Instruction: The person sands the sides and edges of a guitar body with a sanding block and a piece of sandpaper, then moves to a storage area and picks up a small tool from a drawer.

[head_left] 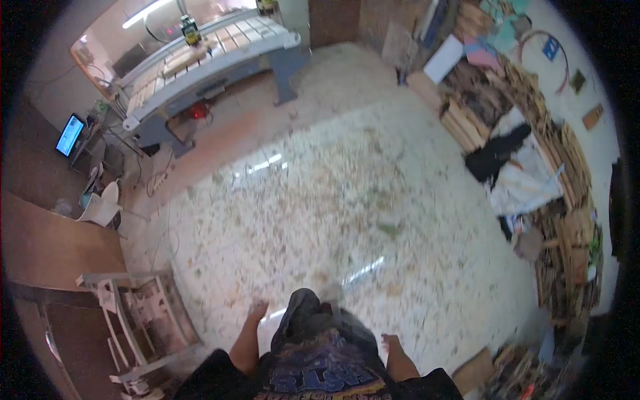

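Observation:
My left hand [258,309] hangs beside my left leg, its fingers loosely apart and slightly blurred. Low by my right side is my right hand [389,341], fingers also parted. I see nothing held in either one. Both hands are in the air over a pale, glossy floor [300,207] strewn with chips and scraps. Nearest to my left hand stands a wooden frame [150,313], like an unfinished piece of furniture. Between the hands are my dark trousers [320,317] and printed shirt [327,363].
A large slatted machine table [220,53] stands at the far left, near a lit monitor [69,135] and a white chair [101,203]. Piled wood offcuts [567,233], with a white sack [527,183] on them, line the right wall. More scraps [517,373] lie at the lower right.

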A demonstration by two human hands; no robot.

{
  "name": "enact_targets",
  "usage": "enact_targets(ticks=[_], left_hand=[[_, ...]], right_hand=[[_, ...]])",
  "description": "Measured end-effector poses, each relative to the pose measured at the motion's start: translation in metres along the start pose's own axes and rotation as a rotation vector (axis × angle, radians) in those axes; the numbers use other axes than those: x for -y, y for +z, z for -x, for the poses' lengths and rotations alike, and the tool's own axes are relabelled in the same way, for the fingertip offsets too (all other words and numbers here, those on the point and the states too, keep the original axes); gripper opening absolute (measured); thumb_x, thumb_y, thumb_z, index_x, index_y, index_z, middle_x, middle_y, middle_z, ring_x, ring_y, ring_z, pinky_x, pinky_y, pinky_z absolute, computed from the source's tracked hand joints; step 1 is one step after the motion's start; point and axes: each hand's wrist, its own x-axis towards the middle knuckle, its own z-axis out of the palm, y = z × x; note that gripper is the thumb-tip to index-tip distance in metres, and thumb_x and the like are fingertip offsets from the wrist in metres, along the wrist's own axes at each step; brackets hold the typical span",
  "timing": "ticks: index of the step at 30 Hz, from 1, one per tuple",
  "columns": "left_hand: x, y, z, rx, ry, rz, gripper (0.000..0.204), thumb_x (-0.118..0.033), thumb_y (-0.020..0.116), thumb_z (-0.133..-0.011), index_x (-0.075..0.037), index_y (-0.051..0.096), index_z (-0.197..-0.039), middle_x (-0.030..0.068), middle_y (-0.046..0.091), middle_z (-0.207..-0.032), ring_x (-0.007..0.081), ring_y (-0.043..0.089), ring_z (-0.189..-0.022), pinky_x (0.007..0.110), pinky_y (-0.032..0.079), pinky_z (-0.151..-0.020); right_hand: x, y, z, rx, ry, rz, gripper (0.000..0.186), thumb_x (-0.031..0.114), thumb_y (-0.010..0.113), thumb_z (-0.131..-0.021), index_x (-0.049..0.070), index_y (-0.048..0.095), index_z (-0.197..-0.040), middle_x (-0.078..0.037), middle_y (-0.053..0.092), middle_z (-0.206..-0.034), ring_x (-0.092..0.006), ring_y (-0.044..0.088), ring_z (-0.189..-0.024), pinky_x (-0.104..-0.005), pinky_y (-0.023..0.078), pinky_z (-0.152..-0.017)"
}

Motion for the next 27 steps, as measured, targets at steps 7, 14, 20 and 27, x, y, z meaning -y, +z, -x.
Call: enact_targets(ticks=[7,14,20,27], left_hand=[[-0.013,-0.073,-0.010,0.686,-0.970,0.356,0.058,-0.052,0.054,-0.085,-0.003,0.067,-0.114,0.0213,0.066,-0.116,0.0337,0.062,-0.112,0.044,0.045,-0.100],[-0.009,-0.117,-0.284,0.474,-0.164,0.478,0.071,-0.058,0.057,-0.079,0.001,0.065,-0.118,0.0213,0.066,-0.116,0.0337,0.062,-0.113,0.042,0.044,-0.103],[-0.074,-0.247,-0.838,0.060,-0.226,0.596,0.034,-0.040,0.052,-0.094,-0.014,0.067,-0.111,0.0171,0.069,-0.108,0.0398,0.063,-0.101,0.050,0.050,-0.087],[-0.106,-0.422,-1.160,-0.353,-0.168,1.014,0.051,-0.046,0.057,-0.092,-0.003,0.063,-0.119,0.0223,0.068,-0.110,0.0333,0.064,-0.106,0.040,0.049,-0.091]], right_hand=[[0.609,-0.082,-0.042,-0.397,-1.030,0.149,0.028,0.028,0.056,-0.091,0.005,0.069,-0.100,-0.020,0.069,-0.096,-0.0348,0.067,-0.088,-0.0432,0.050,-0.075],[0.862,-0.104,-0.043,-0.352,-1.018,0.282,0.041,0.039,0.056,-0.091,0.001,0.068,-0.103,-0.019,0.070,-0.097,-0.0343,0.067,-0.095,-0.0428,0.051,-0.083],[0.765,-0.169,-0.202,-0.450,-0.873,1.080,0.025,0.026,0.055,-0.091,0.011,0.068,-0.106,-0.010,0.068,-0.099,-0.0237,0.064,-0.090,-0.0429,0.052,-0.077],[0.910,-0.183,-0.193,-0.204,-0.507,0.720,0.030,0.027,0.047,-0.096,0.010,0.064,-0.115,-0.008,0.062,-0.115,-0.0225,0.060,-0.102,-0.0403,0.051,-0.083]])
